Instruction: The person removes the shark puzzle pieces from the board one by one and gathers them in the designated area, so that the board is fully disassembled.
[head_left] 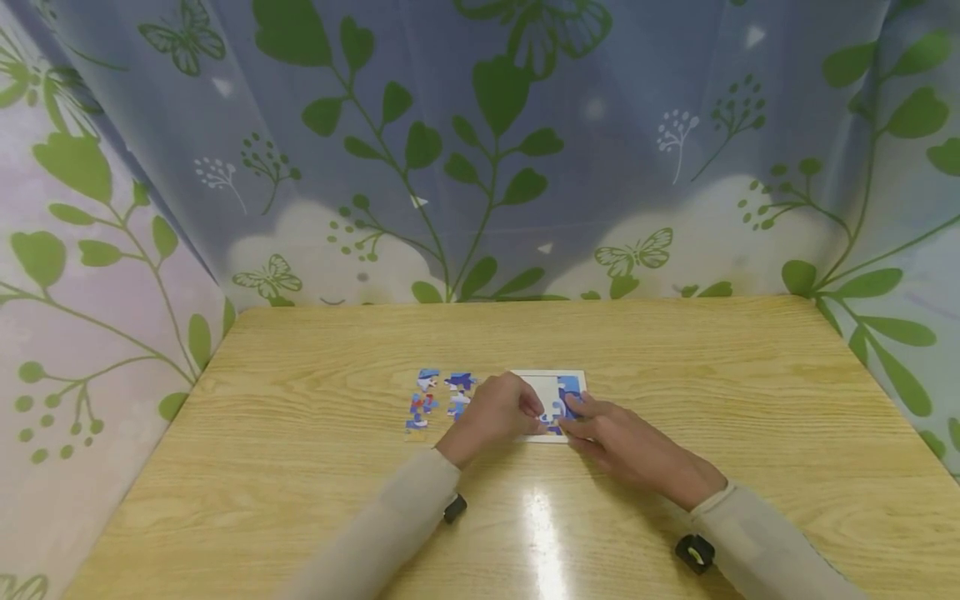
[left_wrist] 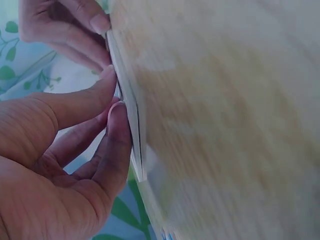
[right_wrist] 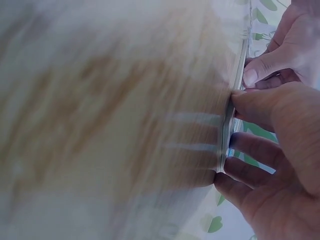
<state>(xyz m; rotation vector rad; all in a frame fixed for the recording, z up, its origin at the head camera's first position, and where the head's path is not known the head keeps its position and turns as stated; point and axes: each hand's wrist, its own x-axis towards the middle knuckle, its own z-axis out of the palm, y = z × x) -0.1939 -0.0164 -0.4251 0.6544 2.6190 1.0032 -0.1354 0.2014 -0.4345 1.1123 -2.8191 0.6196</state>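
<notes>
A jigsaw puzzle board with a white frame (head_left: 546, 373) lies flat on the table, and blue pieces (head_left: 568, 386) fill its right side. My left hand (head_left: 498, 408) reaches over the board's left part. Its thumb and curled fingers (left_wrist: 120, 117) pinch a small puzzle piece at the near edge, mostly hidden by the fingertips. From the right, my right hand (head_left: 626, 437) rests on the board's right edge and the pieces there, its fingers fairly straight. In the right wrist view its fingertips (right_wrist: 232, 187) touch the board's rim (right_wrist: 226, 142), with the thumb close to the left hand.
Loose puzzle pieces (head_left: 422, 404) in blue, white and red lie left of the board, some partly behind the left hand. The wooden table (head_left: 300, 358) ends at a patterned curtain (head_left: 585, 167) at the back, and more curtain hangs at both sides.
</notes>
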